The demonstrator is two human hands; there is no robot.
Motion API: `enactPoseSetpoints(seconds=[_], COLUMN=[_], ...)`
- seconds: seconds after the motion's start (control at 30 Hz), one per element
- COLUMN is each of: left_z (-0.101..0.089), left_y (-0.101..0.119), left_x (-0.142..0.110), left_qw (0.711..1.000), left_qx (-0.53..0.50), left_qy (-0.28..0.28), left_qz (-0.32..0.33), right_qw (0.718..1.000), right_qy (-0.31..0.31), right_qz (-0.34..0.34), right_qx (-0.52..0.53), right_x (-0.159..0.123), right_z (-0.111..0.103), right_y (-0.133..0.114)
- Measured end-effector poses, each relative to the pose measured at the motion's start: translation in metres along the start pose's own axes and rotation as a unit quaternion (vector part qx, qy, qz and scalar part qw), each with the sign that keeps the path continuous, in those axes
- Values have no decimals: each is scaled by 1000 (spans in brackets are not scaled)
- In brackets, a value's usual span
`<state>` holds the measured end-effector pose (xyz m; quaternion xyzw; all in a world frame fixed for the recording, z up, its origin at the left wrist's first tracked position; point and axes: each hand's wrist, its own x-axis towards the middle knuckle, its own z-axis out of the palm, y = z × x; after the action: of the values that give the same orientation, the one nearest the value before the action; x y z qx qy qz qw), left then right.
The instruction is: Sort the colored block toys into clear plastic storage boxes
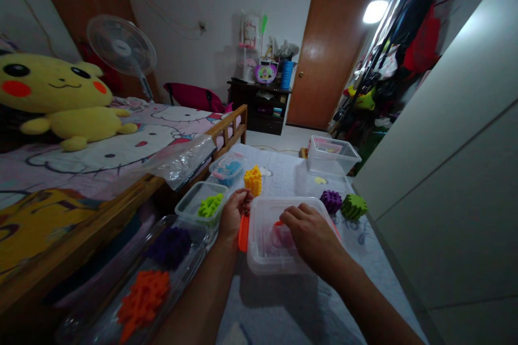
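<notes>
**Left hand:** The left hand [233,215] stood at the left wall of the box, above the orange plastic strip [243,233]; its curled fingers [244,197] were bunched together, and any pinch could not be told.

**Right hand:** The right hand [309,237] lay over the box's far rim, its slightly spread fingers [293,215] reaching down inside; whether they gripped anything was hidden.

**Task item:** The clear plastic box [251,248] sat at lower centre on the patterned tablecloth [283,307], with blurred pink and orange contents.

**Handling:** The box appeared light and stiff, though its smooth walls might prove slippery; the rim seemed the best hold.

**Surroundings:** A yellow knobbly block [253,180] stood just beyond the left hand. A purple knobbly block [331,201] and a green knobbly block [353,207] lay right of the box. A lime-green block [209,206] sat in a small clear tub [182,210] at left.
</notes>
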<state>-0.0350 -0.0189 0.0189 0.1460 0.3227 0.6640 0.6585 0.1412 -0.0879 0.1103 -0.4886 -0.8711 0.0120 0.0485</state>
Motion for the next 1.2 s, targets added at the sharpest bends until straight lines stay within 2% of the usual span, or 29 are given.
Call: enactPoseSetpoints(seconds=[0.17, 0.33, 0.53, 0.63, 0.7, 0.8, 0.87, 0.93, 1.0, 1.07, 1.2], left_z=[8, 14, 21, 24, 24, 21, 19, 17, 15, 13, 10], left_y=[3, 7, 12, 14, 15, 14, 12, 9, 7, 5, 7], left_x=[-9, -14, -23, -28, -30, -26, -21, -16, -13, -14, -19], left_qw=[998, 998, 993, 991, 991, 995, 998, 1000, 1000, 1000, 996], left_qx=[-4, 2, 74, 84, 81, 54, 22, -5, -12, 4, 58], left_qy=[-7, -12, -47, -58, -67, -55, -22, 7, 14, 2, -73], left_qz=[61, 66, 77, 83, 81, 65, 45, 27, 14, 11, 12], right_qw=[1000, 1000, 1000, 998, 992, 961, 931, 893, 859, 837, 820], right_qy=[-3, -5, 2, 3, 26, 134, 233, 298, 300, 258, 183], right_qz=[2, 14, 23, 29, 14, 22, 89, 189, 283, 331, 325], right_qx=[6, -6, 3, 48, 123, 239, 267, 278, 305, 351, 434], right_x=[-3, -4, -3, -8, -16, -33, -44, -54, -60, -64, -66], right_z=[3, 6, 5, -1, -6, -8, -1, 13, 31, 50, 70], right_y=[-2, -4, -5, -7, -4, 11, 27, 43, 55, 61, 64])
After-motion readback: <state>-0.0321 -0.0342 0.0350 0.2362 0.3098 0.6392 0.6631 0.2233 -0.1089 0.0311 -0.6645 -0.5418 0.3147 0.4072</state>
